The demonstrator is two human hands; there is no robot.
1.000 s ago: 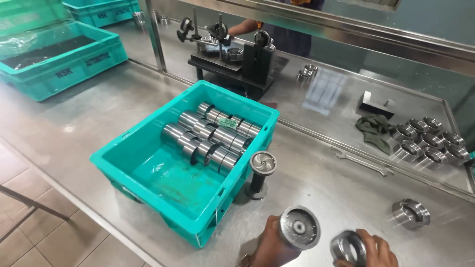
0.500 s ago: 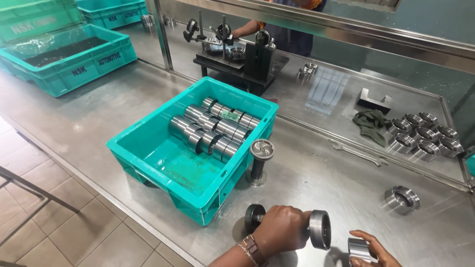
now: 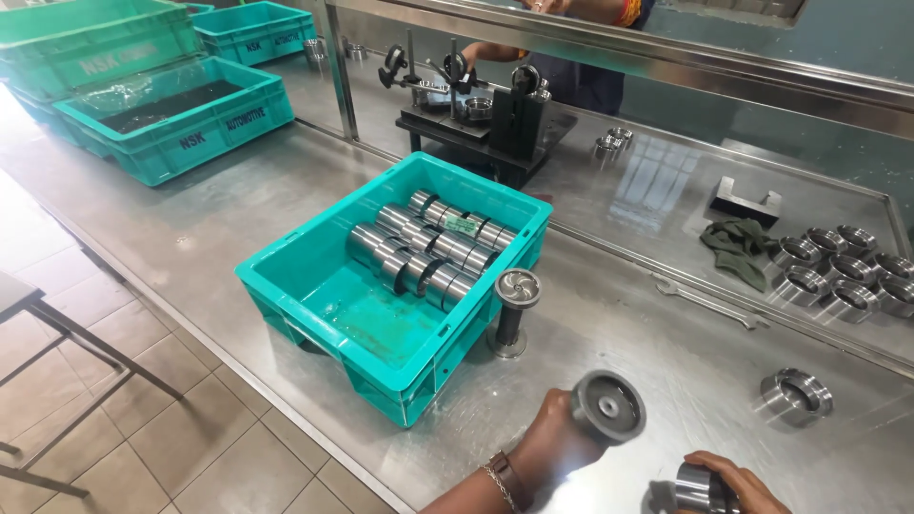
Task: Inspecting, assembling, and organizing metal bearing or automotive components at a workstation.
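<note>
Near the table's front edge, the left hand point(image 3: 557, 443) grips a dark round-headed tool point(image 3: 606, 407), its disc face up, just left of the right hand point(image 3: 728, 481), whose fingers close around a metal ring point(image 3: 700, 487), beside a teal crate point(image 3: 381, 314)

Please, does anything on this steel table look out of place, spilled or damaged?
Nothing looks damaged. A crumpled green rag and a wrench lie loose on the steel table, and the teal crate floor looks wet or oily.
</note>
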